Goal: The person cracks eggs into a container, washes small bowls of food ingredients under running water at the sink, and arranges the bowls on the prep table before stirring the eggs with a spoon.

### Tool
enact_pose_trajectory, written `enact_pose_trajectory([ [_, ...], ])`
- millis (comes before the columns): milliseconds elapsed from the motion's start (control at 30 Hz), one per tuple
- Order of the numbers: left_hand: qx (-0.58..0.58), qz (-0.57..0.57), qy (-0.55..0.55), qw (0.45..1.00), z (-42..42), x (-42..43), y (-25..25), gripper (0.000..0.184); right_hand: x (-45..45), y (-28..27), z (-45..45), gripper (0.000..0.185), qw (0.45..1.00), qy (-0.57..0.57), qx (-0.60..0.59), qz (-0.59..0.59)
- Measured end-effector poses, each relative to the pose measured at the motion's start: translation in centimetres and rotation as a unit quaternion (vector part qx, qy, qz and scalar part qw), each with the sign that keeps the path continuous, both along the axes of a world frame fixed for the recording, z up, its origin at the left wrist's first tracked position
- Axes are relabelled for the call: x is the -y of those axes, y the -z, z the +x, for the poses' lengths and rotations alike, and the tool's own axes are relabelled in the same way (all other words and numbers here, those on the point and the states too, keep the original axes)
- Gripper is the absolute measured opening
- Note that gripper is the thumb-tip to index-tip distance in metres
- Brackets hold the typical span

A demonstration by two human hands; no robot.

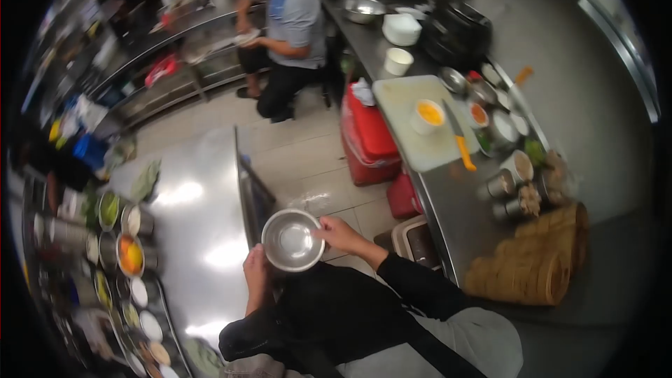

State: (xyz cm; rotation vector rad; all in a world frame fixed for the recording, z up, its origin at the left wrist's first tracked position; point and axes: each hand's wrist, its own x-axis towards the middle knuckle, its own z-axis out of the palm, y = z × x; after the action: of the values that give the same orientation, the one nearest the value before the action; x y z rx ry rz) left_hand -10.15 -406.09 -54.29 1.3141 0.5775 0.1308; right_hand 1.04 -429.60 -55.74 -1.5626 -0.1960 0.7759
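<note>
A round stainless steel bowl (290, 243) is held in front of my body, its shiny inside facing up with nothing visible in it. On its right side, my right hand (341, 235) grips the rim, thumb over the edge. My left hand (256, 267) is closed at the bowl's lower left edge; its fingers are partly hidden. The bowl is between the steel table (196, 217) on the left and the counter on the right.
On the right counter (448, 217), a cutting board (399, 101) carries a cup of orange-yellow food (428, 113) and a yellow-handled knife (460, 141). Bamboo steamers (525, 273) stand nearer. Ingredient containers (131, 255) line the left. A seated person (290, 28) and red bin (367, 140) are ahead.
</note>
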Motion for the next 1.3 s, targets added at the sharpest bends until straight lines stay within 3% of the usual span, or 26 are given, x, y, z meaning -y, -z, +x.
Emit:
enact_pose_trajectory([
  [67,-0.015,-0.106,0.024,0.994,4.6,-1.6,0.0,0.032,1.2,0.6,4.1,0.024,0.988,0.154,-0.004,0.018],
  [133,-0.027,-0.087,0.071,0.993,9.3,-3.0,-0.3,0.031,4.9,1.7,9.7,0.023,0.953,0.294,0.058,0.049],
  [167,-0.031,-0.069,0.085,0.993,11.6,-3.5,-0.5,0.03,6.4,-5.3,11.1,0.022,0.926,0.364,0.08,0.059],
  [200,-0.04,-0.048,0.095,0.994,13.2,-4.3,-0.6,0.029,8.3,-8.4,13.3,0.022,0.889,0.447,0.082,0.048],
  [233,-0.033,-0.04,0.118,0.992,15.1,-5.1,-0.2,0.029,14.5,-2.2,17.8,0.022,0.879,0.453,0.124,-0.077],
  [267,-0.048,-0.034,0.127,0.99,16.8,-5.7,-0.1,0.029,15.6,-7.3,19.1,0.022,0.849,0.513,0.094,0.086],
  [300,-0.049,-0.035,0.131,0.99,18.7,-5.9,-0.1,0.028,18.4,-10.4,21.0,0.021,0.836,0.528,0.146,-0.005],
  [433,-0.012,-0.03,0.17,0.985,25.4,-5.7,2.0,0.019,31.3,-10.9,31.6,0.021,0.794,0.596,0.108,0.051],
  [600,-0.032,0.009,0.17,0.985,32.5,-3.5,3.3,0.017,42.7,-5.0,42.3,0.021,0.818,0.574,0.021,-0.023],
  [667,-0.056,0.02,0.164,0.985,34.3,-2.5,3.5,0.017,43.9,-2.8,43.8,0.021,0.783,0.62,-0.042,0.027],
  [700,-0.065,0.02,0.172,0.983,35.4,-1.9,3.7,0.018,42.8,-4.0,43.7,0.026,0.765,0.64,-0.065,-0.044],
  [733,-0.079,0.022,0.186,0.979,36.2,-1.8,3.9,0.019,43.4,-3.7,42.6,0.026,0.755,0.65,-0.072,-0.044],
  [767,-0.083,0.017,0.182,0.98,36.9,-2.0,4.6,0.02,44.1,-3.4,41.4,0.027,0.803,0.494,0.072,-0.325],
  [833,-0.092,-0.003,0.184,0.979,38.5,-1.8,6.2,0.021,43.7,-5.5,38.2,0.03,0.782,0.324,0.126,-0.518],
  [900,-0.071,-0.045,0.193,0.978,40.1,-3.0,10.0,0.021,40.7,-7.5,34.1,0.028,0.826,0.402,0.002,-0.396],
  [1000,-0.142,-0.024,0.273,0.951,44.9,-0.1,8.7,0.023,36.7,-7.6,28.8,0.029,0.843,0.475,-0.094,-0.233],
  [1133,-0.076,-0.002,0.391,0.917,53.0,5.1,5.5,0.021,33.7,-7.3,27.0,0.027,0.843,0.499,-0.098,-0.173],
  [1200,-0.042,0.055,0.423,0.904,56.3,6.4,4.4,0.017,33.9,-5.1,27.3,0.017,0.838,0.482,-0.097,-0.236],
  [1300,-0.042,0.013,0.431,0.901,58.2,9.5,2.5,0.025,33.7,-3.1,26.8,0.018,0.837,0.494,-0.037,-0.232],
])
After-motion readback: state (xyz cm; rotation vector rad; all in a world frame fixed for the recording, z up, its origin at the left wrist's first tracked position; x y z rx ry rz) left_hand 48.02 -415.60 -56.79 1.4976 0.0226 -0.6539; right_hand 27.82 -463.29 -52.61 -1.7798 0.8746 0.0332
